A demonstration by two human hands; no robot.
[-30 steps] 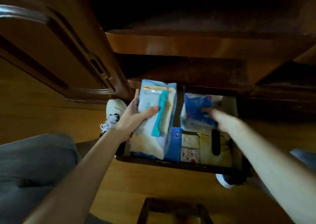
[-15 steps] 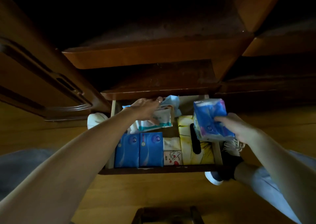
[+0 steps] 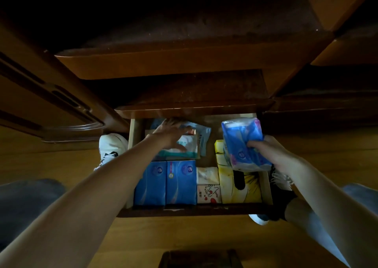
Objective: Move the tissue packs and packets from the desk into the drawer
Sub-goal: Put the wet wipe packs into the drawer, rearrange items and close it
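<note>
fingers [image 3: 252, 145] of right hand [image 3: 270, 153] clamped on blue tissue pack [image 3: 243, 143], held above drawer [image 3: 266, 183] right side. left hand [image 3: 171, 134] lay flat, fingers spread, pressing white-teal packets [image 3: 188, 147] into back-left. step: stowing. next move likely needed blue pack lowered into back-right gap.

A white sneaker [image 3: 111, 149] rests on the wooden floor [image 3: 51, 165] left of the open compartment, and another shoe [image 3: 280, 177] shows at the right. Grey trouser legs [image 3: 26, 202] fill the lower corners. A dark wooden object [image 3: 199, 258] sits at the bottom edge.
</note>
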